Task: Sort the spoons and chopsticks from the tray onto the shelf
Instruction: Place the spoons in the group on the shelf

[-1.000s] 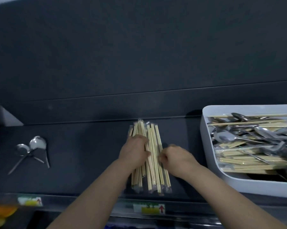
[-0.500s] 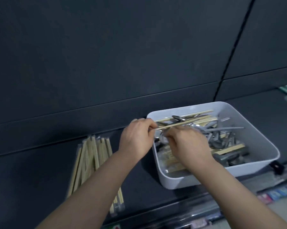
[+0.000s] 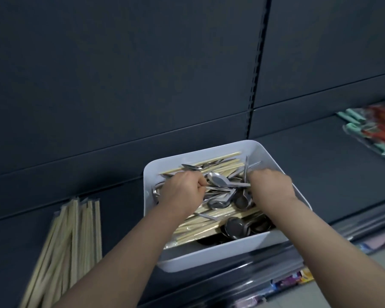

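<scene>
Arms come up from the bottom of the frame, one on each side, and both reach into a white tray [image 3: 211,257] in the middle. The tray sits on a dark shelf [image 3: 125,218], close to the front edge.

The left hand [image 3: 181,193] is curled shut over the left part of the tray. Its fingers [image 3: 199,181] pinch thin metal handles; which spoon they belong to is hard to tell. The right hand [image 3: 271,187] is dipped in at the right side of the tray. Its fingers are tucked under among the handles, so I cannot tell if they hold anything.

Inside the tray, metal spoons [image 3: 218,179] and pale wooden chopsticks [image 3: 200,227] lie all mixed up in a heap. Some chopsticks lie along the far wall too.

At the lower left of the frame, a bunch of wrapped chopsticks [image 3: 74,236] lies flat on the shelf, well apart from the tray.

Farther back stands the dark back wall [image 3: 142,74] of the shelf unit. At the far right edge lie blurry red and green packets [image 3: 373,127].
</scene>
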Available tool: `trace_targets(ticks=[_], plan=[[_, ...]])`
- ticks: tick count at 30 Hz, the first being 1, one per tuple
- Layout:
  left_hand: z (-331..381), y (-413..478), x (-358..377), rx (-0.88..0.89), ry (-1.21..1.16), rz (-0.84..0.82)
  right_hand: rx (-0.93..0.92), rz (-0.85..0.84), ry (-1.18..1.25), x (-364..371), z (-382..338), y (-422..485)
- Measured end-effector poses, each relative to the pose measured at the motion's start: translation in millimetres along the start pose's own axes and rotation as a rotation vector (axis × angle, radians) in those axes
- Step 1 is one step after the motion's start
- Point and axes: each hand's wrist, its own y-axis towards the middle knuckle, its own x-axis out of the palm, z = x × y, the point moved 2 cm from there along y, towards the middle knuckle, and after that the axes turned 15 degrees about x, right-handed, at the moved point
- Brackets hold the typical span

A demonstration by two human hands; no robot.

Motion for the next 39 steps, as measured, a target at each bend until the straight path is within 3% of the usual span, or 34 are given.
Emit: trace_targets(ticks=[5, 9, 18, 23, 26, 29, 33, 39], plan=[[15, 17, 7, -0.055, -0.009, -0.009, 0.014, 0.052, 0.241, -13, 23, 7], [42, 37, 19, -0.055, 0.035, -0.075, 0.036, 0.153, 0.262, -27, 49, 11], [80, 91, 53, -0.043, 0.085, -0.1, 0.035, 0.138, 0.517, -13, 75, 8], [81, 93, 47, -0.074, 0.247, -0.197, 0.035, 0.173, 0.562, -14, 76, 9], [77, 90, 48, -0.089, 0.114, -0.221, 0.025, 0.156, 0.578, -15, 71, 10], [65, 87, 40, -0.155, -0.221, -0.126, 0.021, 0.158, 0.605, -18, 66, 12], [33, 76, 11, -0.232, -0.538, 0.189, -0.028, 0.133, 0.627, -25, 46, 10], [-17, 15, -36, -0.366, -0.633, 0.448, -0.175, 0.075, 0.699, -46, -23, -8]])
